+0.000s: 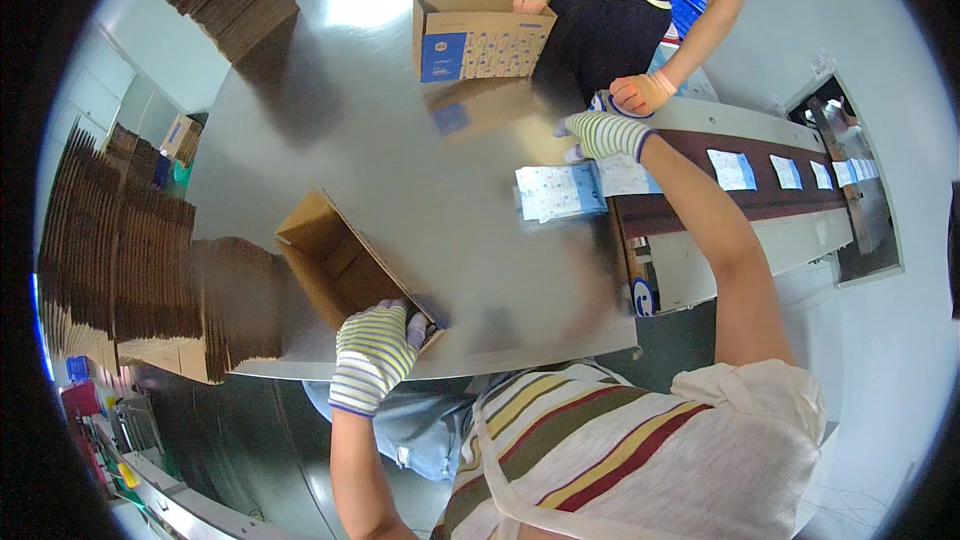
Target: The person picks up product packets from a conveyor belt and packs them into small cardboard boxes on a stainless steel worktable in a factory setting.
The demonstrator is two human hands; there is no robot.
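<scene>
My left hand (372, 354), in a striped glove, is closed on the near edge of an open cardboard box (350, 275). The box lies tilted on the metal table near its front edge, and its inside looks bare. My right hand (606, 135), in a matching glove, is stretched over the end of the conveyor with its fingers apart and nothing visible in them. Just below it a small pile of flat blue-and-white packets (560, 192) rests on the table at the belt's end. Another packet (626, 176) lies partly under my right forearm.
More packets (731, 170) lie spaced along the dark conveyor belt (690, 145). Across the metal table (400, 160) a co-worker's orange-gloved hand holds a printed box (484, 45); their other hand (642, 94) is beside the belt. Stacks of flattened cardboard (130, 240) stand at left.
</scene>
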